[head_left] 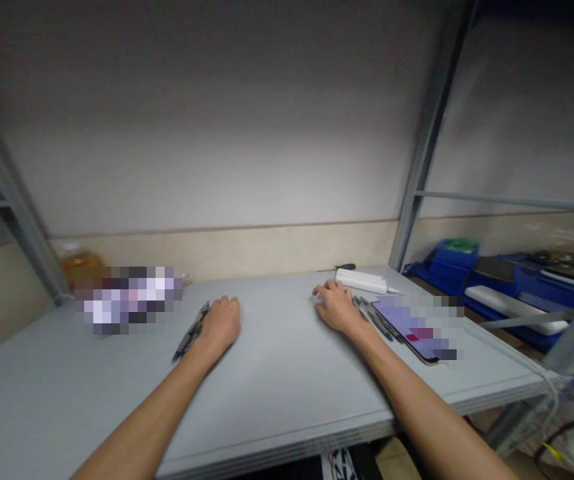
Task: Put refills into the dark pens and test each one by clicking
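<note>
My left hand (223,323) rests on the grey tabletop (277,380) with its fingers curled under. Whatever may be inside that hand is hidden. Along its left side lies a bunch of dark pens (191,335), close against the hand. My right hand (335,308) lies farther right on the table, palm down, its thumb and fingers apart and nothing visible in them. Just right of it is a second group of dark pens (379,323), partly covered by the hand and wrist. A phone (401,327) with a lit, partly blurred screen lies beside these pens.
A white power strip (361,281) and a screwdriver (345,267) lie near the back wall. At the left are a pixelated object (129,298) and an amber bottle (83,263). Metal posts (419,153) frame the table; blue bins (454,257) stand beyond the right edge.
</note>
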The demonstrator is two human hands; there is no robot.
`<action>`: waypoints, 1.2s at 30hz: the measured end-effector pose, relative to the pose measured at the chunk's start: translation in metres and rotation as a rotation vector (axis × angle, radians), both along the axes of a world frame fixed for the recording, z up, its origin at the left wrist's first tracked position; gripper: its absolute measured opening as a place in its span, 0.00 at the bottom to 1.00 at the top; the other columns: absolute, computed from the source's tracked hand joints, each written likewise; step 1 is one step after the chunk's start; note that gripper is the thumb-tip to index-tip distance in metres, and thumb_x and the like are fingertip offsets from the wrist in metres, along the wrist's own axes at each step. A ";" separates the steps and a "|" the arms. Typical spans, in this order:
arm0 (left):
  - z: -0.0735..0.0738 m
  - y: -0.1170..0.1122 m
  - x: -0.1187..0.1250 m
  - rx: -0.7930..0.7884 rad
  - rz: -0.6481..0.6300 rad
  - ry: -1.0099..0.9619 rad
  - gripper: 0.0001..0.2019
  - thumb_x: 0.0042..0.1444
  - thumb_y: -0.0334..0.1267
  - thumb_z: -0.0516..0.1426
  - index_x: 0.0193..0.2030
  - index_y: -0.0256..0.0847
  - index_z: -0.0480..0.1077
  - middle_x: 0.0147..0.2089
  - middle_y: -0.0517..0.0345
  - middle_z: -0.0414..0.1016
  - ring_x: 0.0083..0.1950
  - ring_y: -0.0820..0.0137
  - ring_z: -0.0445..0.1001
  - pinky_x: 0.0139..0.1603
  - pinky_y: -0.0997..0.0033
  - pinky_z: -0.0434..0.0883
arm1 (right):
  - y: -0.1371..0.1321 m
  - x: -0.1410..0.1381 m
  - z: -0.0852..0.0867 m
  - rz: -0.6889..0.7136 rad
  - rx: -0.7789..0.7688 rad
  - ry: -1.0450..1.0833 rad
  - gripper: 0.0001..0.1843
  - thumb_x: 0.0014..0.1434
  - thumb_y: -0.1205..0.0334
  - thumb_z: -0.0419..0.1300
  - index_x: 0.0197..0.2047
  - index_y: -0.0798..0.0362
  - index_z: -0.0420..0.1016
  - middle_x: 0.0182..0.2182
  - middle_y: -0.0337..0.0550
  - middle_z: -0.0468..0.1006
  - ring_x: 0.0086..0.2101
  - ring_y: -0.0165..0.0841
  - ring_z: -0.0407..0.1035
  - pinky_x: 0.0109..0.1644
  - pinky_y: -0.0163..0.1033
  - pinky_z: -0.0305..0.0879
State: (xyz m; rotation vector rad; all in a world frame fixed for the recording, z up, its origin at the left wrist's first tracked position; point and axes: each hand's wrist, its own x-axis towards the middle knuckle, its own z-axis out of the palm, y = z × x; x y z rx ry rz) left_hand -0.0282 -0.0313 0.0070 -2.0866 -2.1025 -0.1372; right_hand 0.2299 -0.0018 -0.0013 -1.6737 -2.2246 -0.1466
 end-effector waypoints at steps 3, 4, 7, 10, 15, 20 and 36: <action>-0.004 0.002 0.006 0.035 -0.183 -0.176 0.15 0.50 0.24 0.47 0.43 0.34 0.67 0.41 0.45 0.72 0.44 0.64 0.70 0.45 0.67 0.63 | -0.006 -0.010 0.000 0.188 0.021 0.072 0.15 0.53 0.67 0.54 0.46 0.52 0.69 0.43 0.49 0.66 0.45 0.40 0.56 0.46 0.42 0.52; -0.005 0.002 0.009 0.054 -0.272 -0.258 0.14 0.51 0.25 0.48 0.44 0.36 0.66 0.40 0.47 0.72 0.44 0.65 0.70 0.45 0.68 0.63 | -0.008 -0.014 0.000 0.274 0.022 0.096 0.15 0.54 0.66 0.54 0.46 0.52 0.68 0.42 0.48 0.67 0.44 0.38 0.57 0.47 0.41 0.53; -0.011 0.000 0.023 0.016 -0.523 -0.486 0.10 0.53 0.31 0.50 0.43 0.37 0.66 0.32 0.55 0.73 0.35 0.69 0.71 0.39 0.72 0.65 | -0.013 -0.026 -0.004 0.505 0.015 0.160 0.17 0.54 0.63 0.56 0.48 0.53 0.67 0.42 0.47 0.69 0.43 0.36 0.59 0.48 0.39 0.54; -0.016 -0.004 0.035 -0.028 -0.666 -0.682 0.07 0.55 0.34 0.50 0.39 0.38 0.66 0.30 0.58 0.72 0.31 0.73 0.69 0.34 0.76 0.65 | -0.014 -0.035 -0.008 0.619 -0.013 0.183 0.17 0.53 0.59 0.59 0.46 0.54 0.70 0.37 0.47 0.72 0.40 0.36 0.62 0.45 0.38 0.57; -0.018 -0.003 0.035 0.024 -0.673 -0.673 0.08 0.54 0.35 0.53 0.42 0.39 0.65 0.35 0.56 0.73 0.36 0.72 0.70 0.39 0.74 0.66 | -0.009 -0.036 -0.009 0.547 -0.070 0.217 0.11 0.57 0.59 0.55 0.33 0.54 0.76 0.29 0.45 0.74 0.33 0.33 0.65 0.39 0.35 0.57; -0.013 0.002 0.022 0.166 -0.635 -0.432 0.07 0.58 0.36 0.49 0.39 0.39 0.67 0.37 0.53 0.72 0.41 0.67 0.68 0.44 0.68 0.64 | -0.006 -0.032 -0.005 0.344 -0.062 0.320 0.17 0.61 0.59 0.48 0.31 0.58 0.75 0.26 0.45 0.75 0.28 0.30 0.64 0.33 0.33 0.54; -0.002 -0.013 0.051 0.601 -0.752 0.259 0.12 0.62 0.40 0.45 0.38 0.37 0.66 0.33 0.54 0.67 0.37 0.65 0.63 0.36 0.64 0.53 | -0.010 -0.041 0.002 0.291 -0.348 0.469 0.29 0.62 0.54 0.42 0.13 0.56 0.62 0.10 0.36 0.60 0.16 0.26 0.54 0.24 0.33 0.49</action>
